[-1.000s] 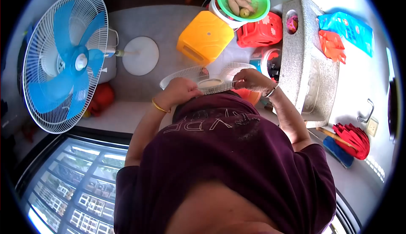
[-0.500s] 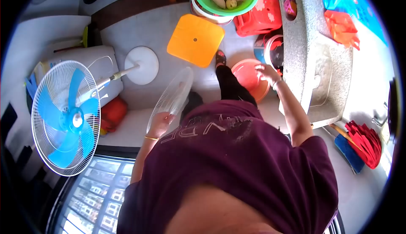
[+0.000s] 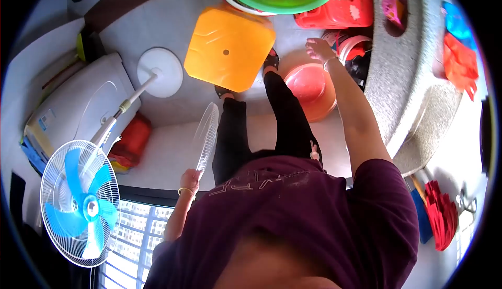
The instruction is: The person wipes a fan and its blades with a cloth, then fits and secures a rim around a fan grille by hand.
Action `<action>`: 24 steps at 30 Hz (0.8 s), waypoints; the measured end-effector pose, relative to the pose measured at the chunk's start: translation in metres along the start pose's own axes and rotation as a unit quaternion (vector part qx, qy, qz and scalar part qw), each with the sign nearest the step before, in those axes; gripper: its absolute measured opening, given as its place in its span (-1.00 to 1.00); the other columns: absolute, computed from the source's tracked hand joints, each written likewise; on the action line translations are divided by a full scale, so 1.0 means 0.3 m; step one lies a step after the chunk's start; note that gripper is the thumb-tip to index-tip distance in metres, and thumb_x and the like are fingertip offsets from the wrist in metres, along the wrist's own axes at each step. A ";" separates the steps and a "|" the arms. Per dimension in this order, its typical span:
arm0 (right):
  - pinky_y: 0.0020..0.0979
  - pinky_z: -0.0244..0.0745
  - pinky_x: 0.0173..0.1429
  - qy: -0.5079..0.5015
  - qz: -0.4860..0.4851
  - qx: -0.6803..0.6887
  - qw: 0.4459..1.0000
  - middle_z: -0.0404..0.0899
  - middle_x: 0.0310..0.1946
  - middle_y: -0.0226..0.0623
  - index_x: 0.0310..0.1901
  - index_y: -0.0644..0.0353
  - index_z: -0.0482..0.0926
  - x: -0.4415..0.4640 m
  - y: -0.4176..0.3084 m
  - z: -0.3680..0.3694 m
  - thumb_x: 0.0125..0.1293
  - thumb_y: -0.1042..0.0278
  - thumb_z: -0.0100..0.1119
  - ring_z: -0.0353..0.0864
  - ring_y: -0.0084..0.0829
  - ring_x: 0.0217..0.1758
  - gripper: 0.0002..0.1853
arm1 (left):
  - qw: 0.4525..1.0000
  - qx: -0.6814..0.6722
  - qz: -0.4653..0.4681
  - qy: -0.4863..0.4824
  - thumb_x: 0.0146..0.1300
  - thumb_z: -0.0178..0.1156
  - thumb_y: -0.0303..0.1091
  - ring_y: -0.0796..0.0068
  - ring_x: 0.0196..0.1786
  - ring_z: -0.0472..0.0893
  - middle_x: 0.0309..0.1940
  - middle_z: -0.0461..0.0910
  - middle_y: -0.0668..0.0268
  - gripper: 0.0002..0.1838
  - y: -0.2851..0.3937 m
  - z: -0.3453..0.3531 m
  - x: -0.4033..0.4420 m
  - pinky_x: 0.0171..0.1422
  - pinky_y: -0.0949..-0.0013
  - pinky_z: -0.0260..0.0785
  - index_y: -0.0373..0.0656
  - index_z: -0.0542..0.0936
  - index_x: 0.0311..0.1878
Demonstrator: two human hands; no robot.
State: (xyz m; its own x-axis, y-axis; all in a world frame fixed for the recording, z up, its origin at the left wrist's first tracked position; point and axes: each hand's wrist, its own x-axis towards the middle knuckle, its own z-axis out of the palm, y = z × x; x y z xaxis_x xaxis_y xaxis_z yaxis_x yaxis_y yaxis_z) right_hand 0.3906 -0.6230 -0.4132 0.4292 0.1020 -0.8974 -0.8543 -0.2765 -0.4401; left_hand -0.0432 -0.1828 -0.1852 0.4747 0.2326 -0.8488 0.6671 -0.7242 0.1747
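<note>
My left hand (image 3: 190, 181) grips the lower rim of a white round fan grille (image 3: 206, 136), which stands nearly edge-on beside my left leg. Above a red-orange basin (image 3: 311, 91), my right hand (image 3: 319, 50) is stretched out with its fingers apart and nothing in it. To the left stands a pedestal fan (image 3: 90, 207) with blue blades; its front has no visible separate cover, though the wire guard around the blades shows. Its white round base (image 3: 160, 72) rests on the floor.
A yellow stool (image 3: 230, 48) stands in front of my feet. Behind it are a green basin (image 3: 282, 1) with tubers and a red stool (image 3: 340, 4). A stone sink (image 3: 393, 74) runs along the right. A white appliance (image 3: 78, 101) is at the left.
My hands have moved apart; the left keeps the grille, swung left and turned edge-on. The right let go and reached forward past the basin. The view has shifted.
</note>
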 end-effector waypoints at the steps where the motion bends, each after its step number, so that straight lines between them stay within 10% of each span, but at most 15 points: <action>1: -0.60 0.35 -0.48 -0.006 0.007 0.029 1.000 0.47 -0.44 -0.44 0.05 0.17 0.40 0.073 0.011 0.012 0.14 0.39 0.15 0.45 -0.59 -0.48 -0.60 | 1.000 -0.025 -0.017 0.002 0.12 0.13 -0.09 0.04 -0.40 0.49 -0.53 0.49 0.07 -0.64 -0.002 0.006 0.003 -0.32 0.16 0.30 -0.24 0.50 -0.51; 9: -0.19 0.40 0.02 0.032 0.012 -0.037 0.999 0.36 -0.06 -0.30 0.12 0.12 0.27 0.462 -0.001 0.080 0.12 0.34 0.09 0.43 -0.30 -0.04 -0.51 | 0.977 -0.173 -0.126 0.021 0.12 0.14 -0.31 0.41 -0.39 0.55 -0.50 0.55 0.19 -0.82 0.021 0.046 -0.043 -0.28 0.40 0.37 -0.25 0.51 -0.41; 24: -0.19 0.39 0.05 0.103 -0.118 -0.101 0.983 0.37 0.04 -0.22 0.11 0.14 0.29 0.859 -0.023 0.016 0.24 0.28 -0.02 0.40 -0.28 0.06 -0.60 | 0.911 -0.312 -0.266 0.045 0.16 0.15 -0.38 0.62 -0.31 0.46 -0.43 0.55 0.33 -0.88 0.122 0.081 -0.019 -0.17 0.50 0.32 -0.25 0.54 -0.33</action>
State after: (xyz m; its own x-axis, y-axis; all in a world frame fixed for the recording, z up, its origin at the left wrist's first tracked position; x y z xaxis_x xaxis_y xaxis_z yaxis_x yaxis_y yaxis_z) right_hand 0.5056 -0.5902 -0.6416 0.6764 -0.0032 -0.7365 -0.6572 -0.4540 -0.6016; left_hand -0.0355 -0.2264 -0.1862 0.0157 0.5149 -0.8571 0.9997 0.0097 0.0241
